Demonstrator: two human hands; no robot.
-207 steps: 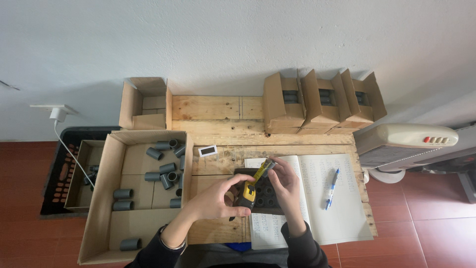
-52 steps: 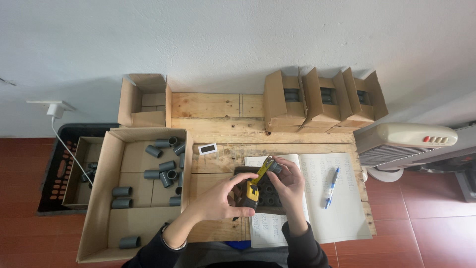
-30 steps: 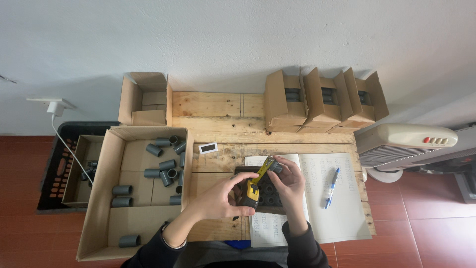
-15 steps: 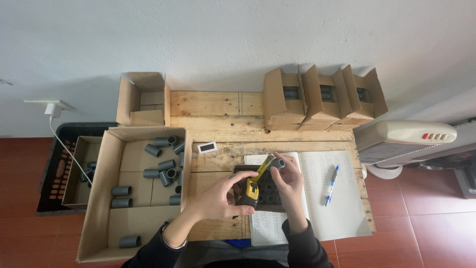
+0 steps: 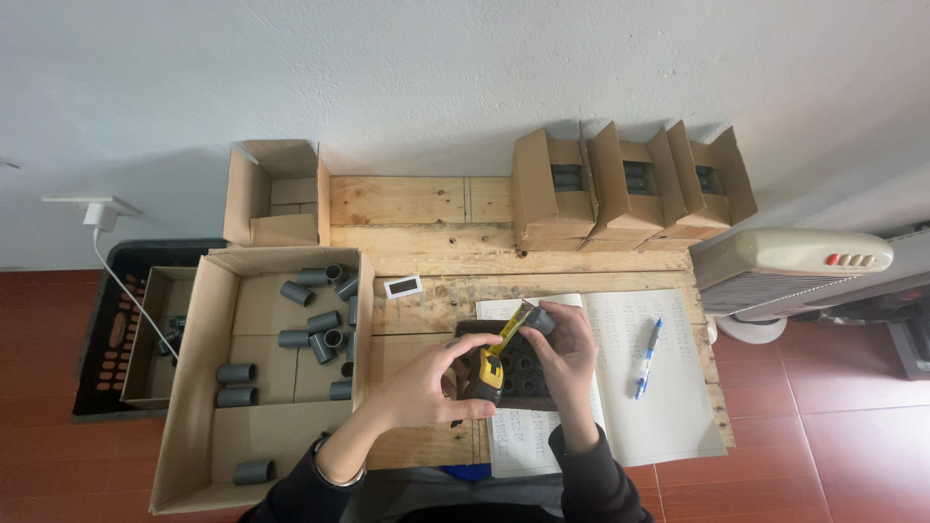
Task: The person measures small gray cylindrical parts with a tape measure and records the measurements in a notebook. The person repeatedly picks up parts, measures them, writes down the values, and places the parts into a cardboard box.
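Observation:
My left hand (image 5: 426, 387) grips a yellow and black tape measure (image 5: 486, 372) over a wooden table (image 5: 417, 203). Its yellow blade (image 5: 510, 331) runs up and right to a short grey pipe piece (image 5: 539, 321). My right hand (image 5: 565, 349) holds that pipe piece against the blade's end. Under both hands lies a black tray with round holes (image 5: 523, 366), resting partly on an open notebook (image 5: 630, 378).
A large open cardboard box (image 5: 208, 387) at my left holds several grey pipe pieces (image 5: 320, 339). A blue pen (image 5: 646, 356) lies on the notebook. Three small cardboard boxes (image 5: 635, 184) stand at the back right, another (image 5: 271, 194) at back left. A small white digital device (image 5: 403, 287) lies mid-table. A heater (image 5: 785, 266) stands at the right.
The hands stay nearly still; the right hand with the grey pipe piece has shifted slightly along the tape blade. Everything else is unmoved.

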